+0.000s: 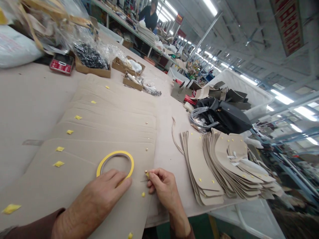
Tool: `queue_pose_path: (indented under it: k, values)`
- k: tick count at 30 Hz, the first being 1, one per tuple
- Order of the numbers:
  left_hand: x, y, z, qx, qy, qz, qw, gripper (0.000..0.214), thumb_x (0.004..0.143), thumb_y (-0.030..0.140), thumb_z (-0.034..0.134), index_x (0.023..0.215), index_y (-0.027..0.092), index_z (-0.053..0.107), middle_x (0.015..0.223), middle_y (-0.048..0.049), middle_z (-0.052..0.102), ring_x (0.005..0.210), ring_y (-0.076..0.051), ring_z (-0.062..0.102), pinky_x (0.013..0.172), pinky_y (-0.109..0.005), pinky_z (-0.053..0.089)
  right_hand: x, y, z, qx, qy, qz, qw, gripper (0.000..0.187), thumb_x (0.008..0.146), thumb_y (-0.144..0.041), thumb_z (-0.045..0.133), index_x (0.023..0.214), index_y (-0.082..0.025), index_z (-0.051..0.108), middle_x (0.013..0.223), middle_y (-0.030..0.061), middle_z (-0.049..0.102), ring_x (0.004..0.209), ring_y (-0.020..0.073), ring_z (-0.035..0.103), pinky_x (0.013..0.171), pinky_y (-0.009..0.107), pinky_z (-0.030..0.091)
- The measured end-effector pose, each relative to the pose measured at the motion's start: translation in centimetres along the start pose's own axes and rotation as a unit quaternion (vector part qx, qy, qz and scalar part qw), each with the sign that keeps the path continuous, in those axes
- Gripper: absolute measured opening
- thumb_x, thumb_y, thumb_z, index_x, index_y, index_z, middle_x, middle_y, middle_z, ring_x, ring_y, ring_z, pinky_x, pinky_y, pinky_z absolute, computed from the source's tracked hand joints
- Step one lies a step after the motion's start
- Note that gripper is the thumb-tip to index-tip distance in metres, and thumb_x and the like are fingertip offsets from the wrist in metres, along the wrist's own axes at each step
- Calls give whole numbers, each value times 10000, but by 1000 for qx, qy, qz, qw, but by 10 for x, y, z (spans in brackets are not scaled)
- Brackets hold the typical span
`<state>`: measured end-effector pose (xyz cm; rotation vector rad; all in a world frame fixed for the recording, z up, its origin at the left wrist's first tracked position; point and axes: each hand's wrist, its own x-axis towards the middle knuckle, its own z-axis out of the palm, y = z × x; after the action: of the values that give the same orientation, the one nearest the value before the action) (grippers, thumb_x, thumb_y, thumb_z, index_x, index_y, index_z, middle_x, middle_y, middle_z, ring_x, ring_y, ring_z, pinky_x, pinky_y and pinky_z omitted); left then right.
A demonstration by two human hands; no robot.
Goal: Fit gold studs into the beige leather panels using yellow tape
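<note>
My left hand (99, 194) lies over a roll of yellow tape (100, 167), thumb and fingers closed on its near rim. The roll rests on overlapping beige panels (79, 186) fanned across the table. At the panels' right edge, my right hand (165, 187) pinches a small piece of yellow tape (147, 174) beside a brass stud (146, 171). A thin dark pointed thing (144, 181) sticks out from these fingertips; its kind is unclear. More yellow tape bits (59, 164) dot the panels' left side, and another brass stud (147, 149) shows farther up.
Stacks of beige pieces (201, 166) stand at the right, with a black bag (224, 116) behind them. Small cardboard boxes (133, 82), a red scale (62, 63) and plastic-wrapped goods line the far side. A person (150, 16) is at a distant bench.
</note>
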<state>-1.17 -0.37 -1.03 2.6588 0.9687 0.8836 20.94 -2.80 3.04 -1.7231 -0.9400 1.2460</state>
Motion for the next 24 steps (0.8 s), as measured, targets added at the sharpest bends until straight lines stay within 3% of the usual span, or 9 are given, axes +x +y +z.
queue_pose_path:
  k: [3, 7, 14, 16, 19, 21, 24]
  values:
    - [-6, -4, 11, 17, -34, 0, 999, 258, 937, 22, 471, 996, 207, 641, 960, -53, 654, 868, -249, 573, 791, -383, 466, 3, 0, 1, -24, 14, 5, 1000, 331, 744, -464, 768, 792, -137, 739, 595, -9, 639, 466, 96, 556, 466, 200, 465]
    - [-5, -3, 10, 5, -33, 5, 999, 274, 900, -8, 508, 1000, 207, 644, 966, -47, 646, 859, -246, 543, 804, -386, 433, 5, -2, 6, -89, 20, -9, 996, 260, 792, -410, 702, 786, -153, 740, 589, -11, 630, 485, 119, 558, 479, 223, 473]
    - [0, 1, -1, -9, -37, -1, 999, 292, 865, -36, 527, 986, 197, 655, 943, -42, 643, 844, -248, 531, 804, -389, 412, 6, -6, 10, -270, 25, -135, 953, 201, 904, -262, 576, 773, -200, 715, 660, 13, 690, 584, 158, 611, 549, 242, 465]
    - [2, 0, -4, -8, -33, 15, 999, 286, 871, -33, 518, 971, 197, 656, 931, -44, 647, 837, -246, 536, 787, -381, 413, 7, -4, 9, -298, 33, -163, 940, 154, 914, -215, 575, 850, -211, 715, 673, 0, 697, 568, 155, 612, 571, 249, 465]
    - [6, 0, -7, -13, -18, 25, 999, 297, 889, -35, 484, 957, 197, 657, 923, -43, 653, 832, -237, 550, 774, -364, 428, 6, 4, 5, -303, 88, -171, 933, 120, 903, -236, 679, 1020, -217, 690, 631, -36, 673, 550, 167, 626, 581, 254, 477]
    - [7, -1, -8, -17, -8, 19, 1000, 325, 895, -45, 452, 960, 198, 658, 950, -44, 660, 856, -233, 564, 805, -361, 446, 2, 11, 1, -290, 122, -180, 932, 75, 913, -277, 711, 942, -220, 673, 641, -25, 675, 577, 174, 645, 576, 250, 485]
    - [5, -1, -4, -12, -3, 9, 1000, 354, 899, -50, 419, 962, 203, 658, 985, -47, 663, 888, -239, 571, 834, -377, 452, -6, 19, 0, -283, 113, -232, 924, 144, 972, -253, 631, 848, -222, 696, 760, 22, 722, 669, 176, 683, 620, 247, 511]
